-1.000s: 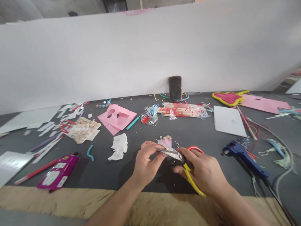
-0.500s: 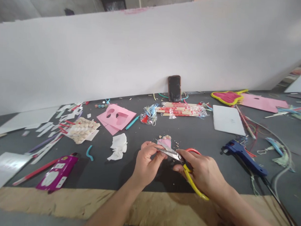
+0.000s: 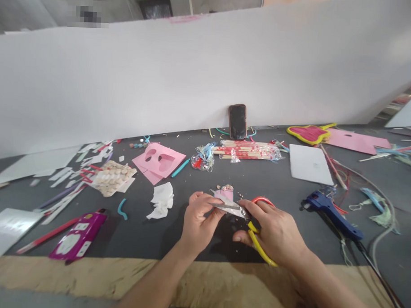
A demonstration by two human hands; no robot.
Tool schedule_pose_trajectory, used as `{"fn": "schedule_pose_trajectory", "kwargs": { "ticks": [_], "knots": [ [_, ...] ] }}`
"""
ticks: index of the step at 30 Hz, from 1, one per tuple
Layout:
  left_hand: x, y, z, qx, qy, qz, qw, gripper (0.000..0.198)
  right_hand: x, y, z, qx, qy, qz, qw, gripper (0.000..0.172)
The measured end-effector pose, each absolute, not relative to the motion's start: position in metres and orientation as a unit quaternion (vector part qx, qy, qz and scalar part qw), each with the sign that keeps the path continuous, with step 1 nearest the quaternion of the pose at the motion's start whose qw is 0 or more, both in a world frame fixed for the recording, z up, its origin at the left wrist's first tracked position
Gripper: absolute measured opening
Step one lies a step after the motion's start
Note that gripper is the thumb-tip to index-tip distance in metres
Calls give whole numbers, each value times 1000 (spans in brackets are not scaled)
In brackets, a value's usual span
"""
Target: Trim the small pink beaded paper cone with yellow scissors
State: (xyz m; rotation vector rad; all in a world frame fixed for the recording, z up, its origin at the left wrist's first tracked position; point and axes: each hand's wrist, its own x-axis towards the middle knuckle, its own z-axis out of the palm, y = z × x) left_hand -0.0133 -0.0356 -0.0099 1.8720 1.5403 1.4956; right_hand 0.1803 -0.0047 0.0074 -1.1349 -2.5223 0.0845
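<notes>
Scissors (image 3: 236,210) with one red and one yellow handle are in my right hand (image 3: 277,226), whose fingers wrap round the handles. The blades are slightly parted and point left, reaching the fingertips of my left hand (image 3: 200,219). Thumb and fingers of that hand are pinched together at the blades; whatever lies between them is too small to make out. Just beyond the blades a small pink piece (image 3: 225,194) lies on the dark table, with little beige bits (image 3: 228,187) along its far edge and more scattered to its right.
A blue glue gun (image 3: 334,214) with its cable lies at the right, near a white card (image 3: 310,164). Behind are a phone (image 3: 237,121) and wrapped sticks (image 3: 253,150). Crumpled tissue (image 3: 161,200), pink cutouts (image 3: 161,159) and a purple packet (image 3: 78,235) are on the left.
My right hand and the scissors' handles have shifted slightly left, and the blades have parted a little differently. My left hand stays nearly in place.
</notes>
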Motion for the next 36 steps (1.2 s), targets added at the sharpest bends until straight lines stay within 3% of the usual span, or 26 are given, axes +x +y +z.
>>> {"fn": "schedule_pose_trajectory", "kwargs": {
  "ticks": [18,28,36],
  "knots": [
    [-10,-38,-1,649,541,500,190,19,183,-9,1,-404,-895,55,182,45],
    [-13,-37,-3,673,510,502,188,21,181,-5,6,-410,-896,47,163,66],
    [-12,-36,-3,682,524,475,185,24,185,-4,-1,-399,-899,93,154,49]
  ]
}}
